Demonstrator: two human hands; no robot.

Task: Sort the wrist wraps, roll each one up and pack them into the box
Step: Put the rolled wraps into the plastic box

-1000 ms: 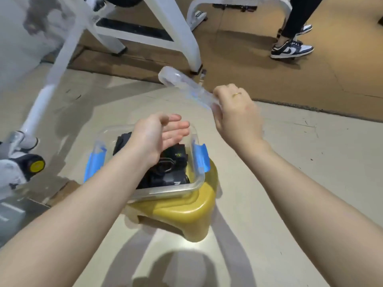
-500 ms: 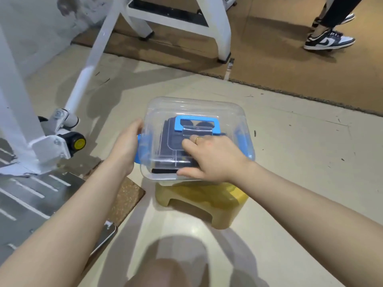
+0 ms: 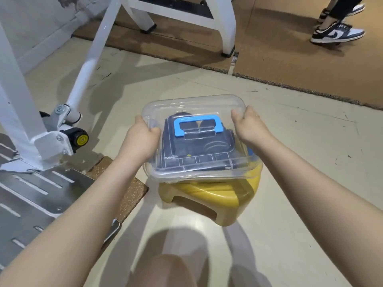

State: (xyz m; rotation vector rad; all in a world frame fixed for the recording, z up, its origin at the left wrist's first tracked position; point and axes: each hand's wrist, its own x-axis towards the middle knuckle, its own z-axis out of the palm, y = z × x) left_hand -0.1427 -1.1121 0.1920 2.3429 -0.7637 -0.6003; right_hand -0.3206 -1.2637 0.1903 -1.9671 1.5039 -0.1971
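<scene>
Gripping the clear box (image 3: 199, 172) by its two short sides: left hand (image 3: 143, 139) curled over the left edge of the lid (image 3: 186, 108), thumb on top; right hand (image 3: 248, 129) curled over the right edge, fingers hidden down the side. Box resting on a small yellow stool (image 3: 209, 199), overhanging the stool's front and left edges. Dark wrist wraps (image 3: 196, 150) already inside, packed under the lid's blue handle (image 3: 198, 126). Blue latch (image 3: 250, 151) only just showing on the right wall; left latch hidden by the hand, so cannot tell whether either is snapped down.

Likely the closing step. Risks from here: uneven pressure on one side tipping the box off the narrow stool top, given the overhang; a wrap bulging up and keeping the lid from seating; a latch missed and the lid popping loose on lifting by the handle. Best pressed evenly, both sides together.
</scene>
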